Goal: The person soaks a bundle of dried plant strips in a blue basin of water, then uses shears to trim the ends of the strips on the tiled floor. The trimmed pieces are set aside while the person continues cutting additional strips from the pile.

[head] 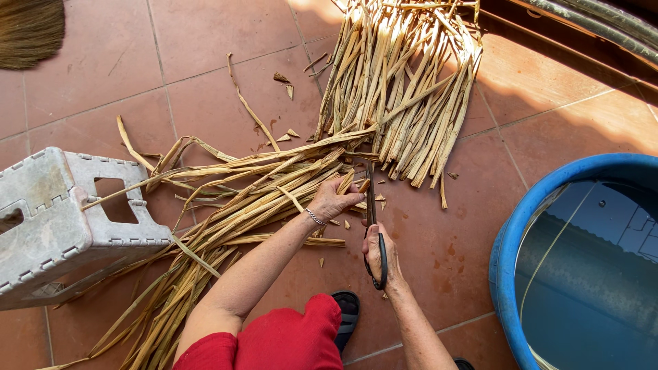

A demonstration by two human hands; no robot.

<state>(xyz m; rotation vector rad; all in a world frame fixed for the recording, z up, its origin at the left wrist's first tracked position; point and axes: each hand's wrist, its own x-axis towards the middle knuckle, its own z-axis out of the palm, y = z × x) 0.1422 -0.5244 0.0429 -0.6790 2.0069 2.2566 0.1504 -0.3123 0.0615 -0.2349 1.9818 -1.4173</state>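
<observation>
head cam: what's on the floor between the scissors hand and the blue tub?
Head view: nothing but bare reddish tile with dark stains lies between the right hand holding the scissors and the blue tub.

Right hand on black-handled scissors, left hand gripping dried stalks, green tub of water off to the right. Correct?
One error: the tub is blue, not green, as the head view shows. The rest holds: right hand on the black-handled scissors, left hand gripping the dried stalks.
</observation>
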